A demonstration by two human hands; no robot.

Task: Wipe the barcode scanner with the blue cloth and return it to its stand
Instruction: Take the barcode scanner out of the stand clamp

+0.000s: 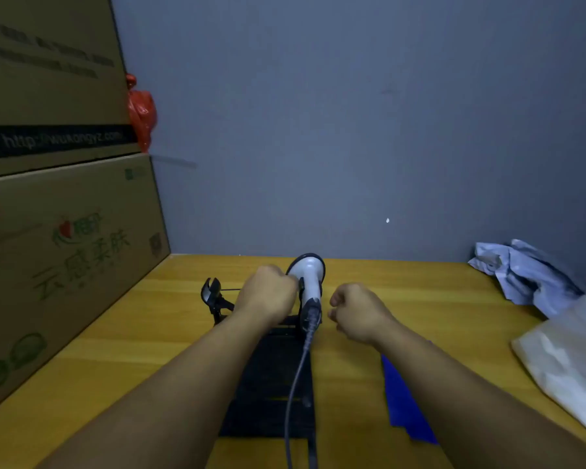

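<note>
The white barcode scanner (308, 282) with black trim stands upright over the far end of its black stand (268, 384), its grey cable running toward me. My left hand (268, 292) is closed in a fist against the scanner's left side and grips it. The stand's black forked cradle (212, 292) sits empty just left of that hand. My right hand (356, 313) hovers a little right of the scanner, fingers curled, holding nothing. The blue cloth (400, 401) lies flat on the wooden table, partly hidden under my right forearm.
Stacked cardboard boxes (65, 248) wall off the left side, with a red bag (142, 113) behind them. A crumpled pale cloth (521, 272) and a white plastic bag (569, 360) lie at the right edge of the yellow table (420, 299). A grey wall closes the back.
</note>
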